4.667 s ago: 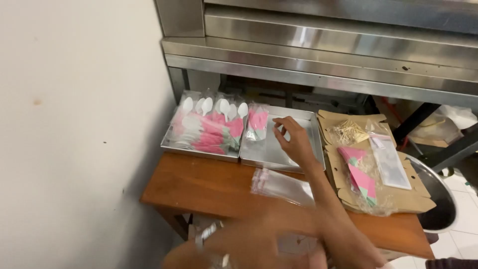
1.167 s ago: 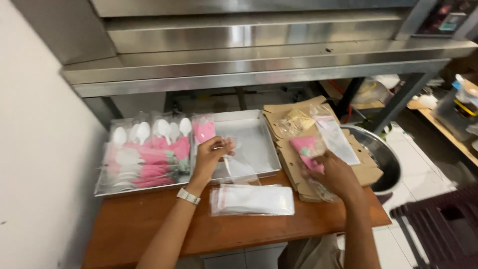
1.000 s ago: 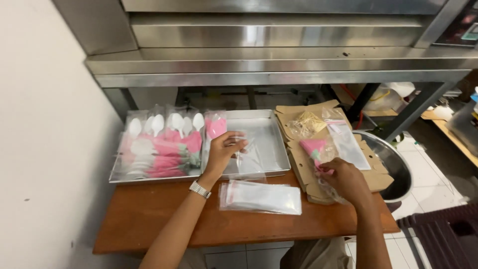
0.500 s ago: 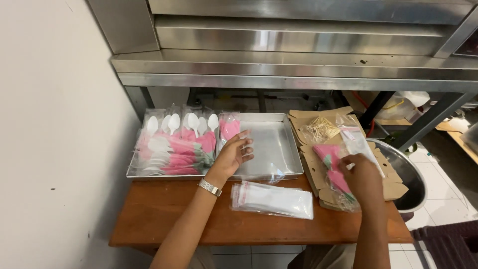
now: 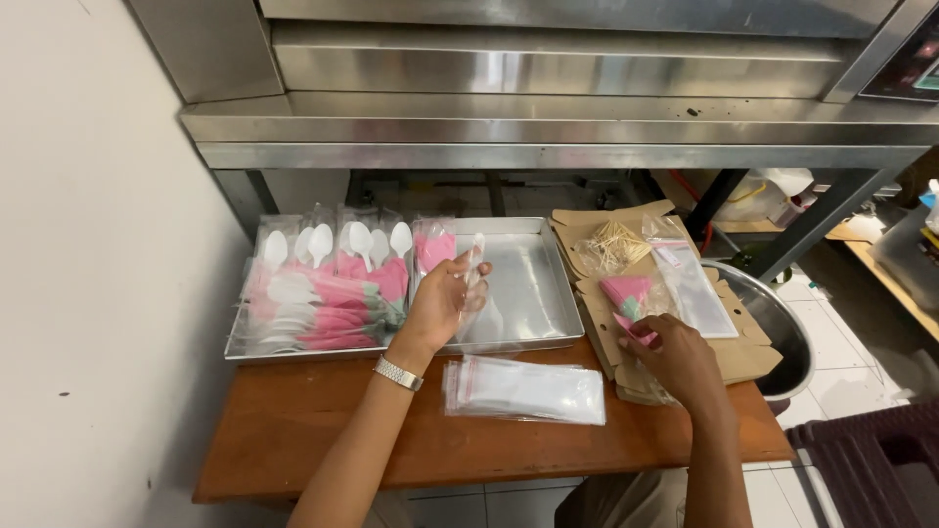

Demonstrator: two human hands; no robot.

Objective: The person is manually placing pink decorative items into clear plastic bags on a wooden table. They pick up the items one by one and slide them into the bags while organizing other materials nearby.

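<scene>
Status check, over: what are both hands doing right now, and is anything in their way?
Left hand holds clear bag with spoon over metal tray. Right hand on pink napkins. Stack of empty bags between hands, nothing blocking.

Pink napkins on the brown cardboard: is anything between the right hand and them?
Nothing visible does. The right hand already has its fingertips on the pink napkins, which lie on the brown cardboard.

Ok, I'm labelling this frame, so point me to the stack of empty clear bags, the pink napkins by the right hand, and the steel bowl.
stack of clear bags (image 5: 528, 389), head view, middle of the top bag.
pink napkins (image 5: 626, 290), head view, upper pink fold.
steel bowl (image 5: 782, 328), head view, inner wall right of the cardboard.
</scene>
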